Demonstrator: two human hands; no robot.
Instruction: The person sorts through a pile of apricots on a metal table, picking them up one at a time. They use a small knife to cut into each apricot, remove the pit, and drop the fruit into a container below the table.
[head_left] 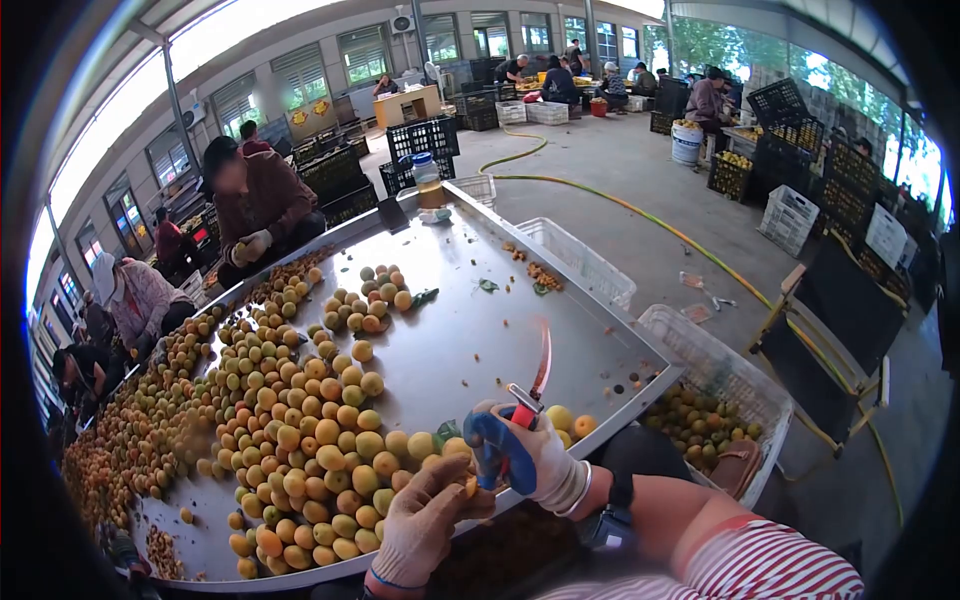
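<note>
My left hand (425, 515), in a dirty off-white knit glove, is closed at the table's near edge with a yellow-orange apricot (470, 487) partly showing between the fingers. Against it is my right hand (525, 455), in a white and blue coated glove, closed round a red-handled knife (526, 406) whose thin curved blade points up and away. Many yellow-green to orange apricots (330, 457) are heaped to the left of my hands. A few more apricots (584, 426) lie just right of my right hand.
The metal table (430, 290) has a raised rim and carries scattered pits and leaves. White crates (690, 345) stand along its right side, one with fruit. A folding chair (830, 340) and a hose (640, 210) are on the floor. A co-worker (255, 195) sits across the table.
</note>
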